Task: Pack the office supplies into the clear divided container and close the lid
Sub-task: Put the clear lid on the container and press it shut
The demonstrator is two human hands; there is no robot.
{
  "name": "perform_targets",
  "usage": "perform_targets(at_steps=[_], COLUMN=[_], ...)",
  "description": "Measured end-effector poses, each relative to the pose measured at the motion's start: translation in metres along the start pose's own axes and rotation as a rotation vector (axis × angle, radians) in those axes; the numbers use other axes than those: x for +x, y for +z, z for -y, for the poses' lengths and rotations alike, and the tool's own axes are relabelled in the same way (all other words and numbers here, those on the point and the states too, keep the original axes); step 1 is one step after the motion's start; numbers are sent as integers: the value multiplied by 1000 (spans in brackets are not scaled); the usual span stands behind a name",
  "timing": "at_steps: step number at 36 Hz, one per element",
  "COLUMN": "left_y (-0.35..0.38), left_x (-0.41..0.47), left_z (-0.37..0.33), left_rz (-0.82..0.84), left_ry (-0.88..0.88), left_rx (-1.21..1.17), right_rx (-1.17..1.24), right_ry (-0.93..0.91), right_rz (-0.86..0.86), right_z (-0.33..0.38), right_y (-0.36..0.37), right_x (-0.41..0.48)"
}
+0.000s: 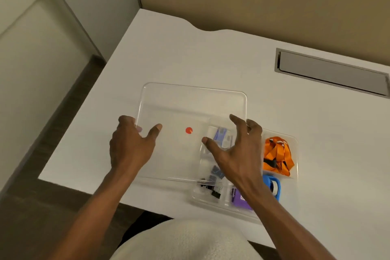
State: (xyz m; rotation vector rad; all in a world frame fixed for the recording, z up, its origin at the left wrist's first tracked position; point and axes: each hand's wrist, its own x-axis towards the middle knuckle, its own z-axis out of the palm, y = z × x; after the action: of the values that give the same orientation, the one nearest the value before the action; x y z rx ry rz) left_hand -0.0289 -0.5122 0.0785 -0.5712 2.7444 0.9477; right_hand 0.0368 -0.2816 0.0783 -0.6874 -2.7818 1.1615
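Note:
A clear flat lid (190,99) with a red dot sticker (188,130) is held over the white desk, overlapping the left part of the clear divided container (296,154). My left hand (130,143) grips the lid's left edge, thumb on top. My right hand (236,150) holds its right edge, fingers curled over the rim. In the container's compartments lie an orange lanyard (277,155), a blue tape dispenser (273,186), a purple packet (239,198), black binder clips (211,186) and a bluish item (220,135) seen through the lid.
The white desk (211,55) has its front edge close to my body and its left edge near the lid. A grey cable slot (331,72) is set into the desk at the back right. A tan partition wall stands behind.

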Motion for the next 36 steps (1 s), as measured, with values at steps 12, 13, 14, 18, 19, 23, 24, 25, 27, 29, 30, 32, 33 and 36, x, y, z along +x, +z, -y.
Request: perform_targets(at_steps=[12,13,14,18,19,23,24,25,27,29,30,32,33,36], left_y=[82,87,91,106,109,118,120,122,125,127,128,129,130,138], left_x=[-78,-82,-85,-92,-94,-96,-96,-95,-95,-96,-97,-98,-96,-82], left_z=[-33,-32,-31,-30,-31,-33,-32,-32,-29,-28,-29,-34,-37,-42], left_rz=[302,308,314,321,324,302,293,287,276,235,208,203,223,229], left_ry=[238,246,256,310,316,348,357,363,373,394,412,454,493,736], left_rx=[181,196,210,268,276,330,346,361,398,484,528,520,481,456], right_rx=[-81,-84,-93,-181,-186,-173,-168,-173,-205,-238,-251,-271,-284,-337], right_ry=[149,158,161,153,154,164,160,149,131,115,105,69,42,-57], right_rz=[-130,-127,-122,-106,-99,-56,-44,-34,-19,-18,-23,-39,-51,-66], right_z=[-111,-117,-122,-142,-146,-158,-161,-164,-168,-169,-169,-171,-172,-175], right_y=[-61,-62,-63,-63,-63,-61,-60,-60,-59,-58,-58,-58,-59,-60], right_x=[-39,-43,-47,-55,-56,-58,-58,-57,-55,-53,-53,-51,-49,-40])
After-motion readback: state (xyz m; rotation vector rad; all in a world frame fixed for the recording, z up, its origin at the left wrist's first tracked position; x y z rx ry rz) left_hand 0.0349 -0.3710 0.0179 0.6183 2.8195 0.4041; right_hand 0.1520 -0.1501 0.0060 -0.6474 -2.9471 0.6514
